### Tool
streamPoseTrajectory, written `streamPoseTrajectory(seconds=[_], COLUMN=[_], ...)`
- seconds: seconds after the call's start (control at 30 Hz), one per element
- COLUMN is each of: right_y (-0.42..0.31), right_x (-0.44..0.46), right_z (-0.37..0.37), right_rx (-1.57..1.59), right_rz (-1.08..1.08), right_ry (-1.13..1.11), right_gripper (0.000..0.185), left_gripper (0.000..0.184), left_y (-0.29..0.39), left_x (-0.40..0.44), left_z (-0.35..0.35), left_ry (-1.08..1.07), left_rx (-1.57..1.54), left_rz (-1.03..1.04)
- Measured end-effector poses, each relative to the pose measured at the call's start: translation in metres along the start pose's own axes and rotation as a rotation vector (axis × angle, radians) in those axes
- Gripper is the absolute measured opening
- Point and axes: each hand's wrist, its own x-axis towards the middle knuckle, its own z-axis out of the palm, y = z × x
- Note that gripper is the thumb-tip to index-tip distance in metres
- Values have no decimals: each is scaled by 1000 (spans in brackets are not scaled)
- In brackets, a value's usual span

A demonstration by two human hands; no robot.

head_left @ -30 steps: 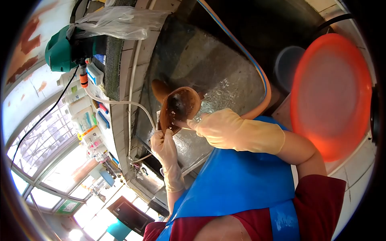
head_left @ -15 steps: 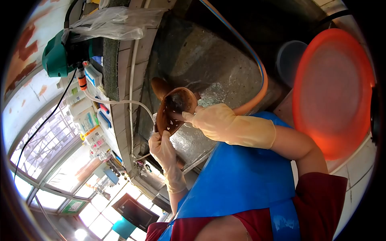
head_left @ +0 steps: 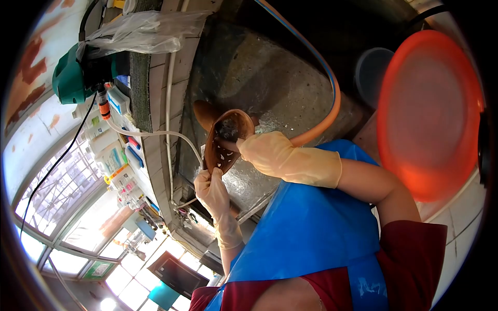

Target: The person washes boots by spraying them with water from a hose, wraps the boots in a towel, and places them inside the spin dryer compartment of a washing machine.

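A brown, curved hollow piece [head_left: 223, 158] with several small holes in its side is held over the wet grey basin; I cannot make out its exact kind. My left hand [head_left: 212, 192], in a pale glove, pinches its lower rim. My right hand [head_left: 267, 153], in a yellowish glove, is closed on a brown stick-like handle [head_left: 227, 145] that reaches into the opening. Something dark fills the hollow where the handle ends. A rounded brown part [head_left: 206, 114] shows just behind the piece. An orange hose [head_left: 332, 111] runs down behind my right wrist.
The grey basin [head_left: 285, 78] has water splashing in it. A large orange-red tub [head_left: 430, 114] and a bluish round container [head_left: 374, 75] stand at right. On the left ledge are a green pump-like machine [head_left: 70, 78], a clear plastic bag [head_left: 148, 32], a pale hose [head_left: 155, 133] and several bottles [head_left: 111, 155].
My right hand has shifted slightly left and up, its handle still inside the brown piece. My left hand keeps its grip on the rim. The whole view has moved a little.
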Motion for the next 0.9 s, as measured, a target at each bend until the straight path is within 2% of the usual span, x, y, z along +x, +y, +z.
streamPoseTrajectory(seconds=[0.3,0.4,0.5,0.63,0.7,0.83,0.9], right_y=[-2,-9,-23,-28,-30,-32,-37], right_x=[-8,-13,0,39,59,87,92], right_z=[-3,-13,-26,-5,20,45,62], right_rx=[81,-97,-105,-113,12,114,361], right_rz=[96,8,-54,-97,30,44,298], right_ry=[10,41,-66,-212,-237,-415,-284], right_gripper=[18,21,33,31,27,26,26], left_gripper=[10,9,9,9,10,9,8], left_y=[-8,-2,-5,4,2,-4,-14], left_x=[-4,-6,-7,-9,-11,-12,-11], left_z=[10,13,14,10,7,3,2], left_ry=[-5,-35,-27,-39,-36,-27,3], left_rx=[-61,-70,-111,-61,-76,-46,-114], left_rz=[-41,-78,-92,-103,-124,-81,-114])
